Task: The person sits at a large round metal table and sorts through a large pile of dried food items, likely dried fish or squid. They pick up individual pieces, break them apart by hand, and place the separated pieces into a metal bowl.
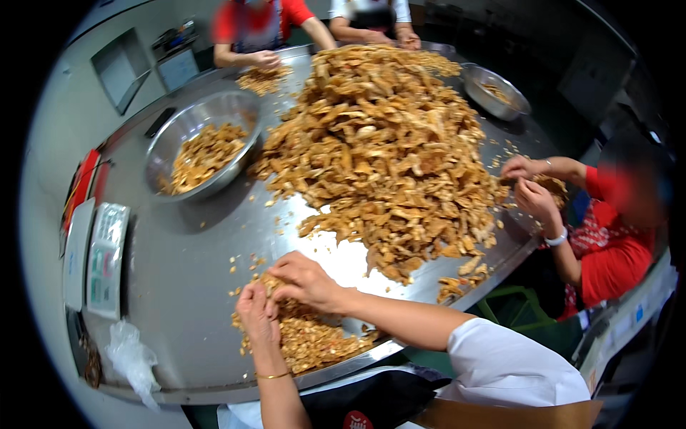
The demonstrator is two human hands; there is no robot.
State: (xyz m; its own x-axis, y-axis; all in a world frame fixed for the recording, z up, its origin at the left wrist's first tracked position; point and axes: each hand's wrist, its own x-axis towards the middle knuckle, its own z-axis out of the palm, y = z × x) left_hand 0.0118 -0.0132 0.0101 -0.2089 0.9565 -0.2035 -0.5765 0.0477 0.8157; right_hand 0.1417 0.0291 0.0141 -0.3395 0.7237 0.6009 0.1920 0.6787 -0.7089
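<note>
My left hand [259, 312] and my right hand [309, 284] meet above a heap of small golden-brown bits [314, 342] at the table's near edge. Fingers of both hands are closed in a pinch around a dried golden-brown piece [271, 282], which they mostly hide. Farther off, a tall pile of dried, curled brown pieces [386, 150] fills the middle of the metal table [186, 286]. Loose crumbs [243, 266] lie scattered just beyond my left hand.
A large steel bowl [246, 107] holding brown pieces stands at left, a smaller bowl [493, 93] at far right. Scales [107, 261] and a clear plastic bag [132, 357] lie along the left edge. A co-worker [607, 229] handles pieces at right; two more work across the table.
</note>
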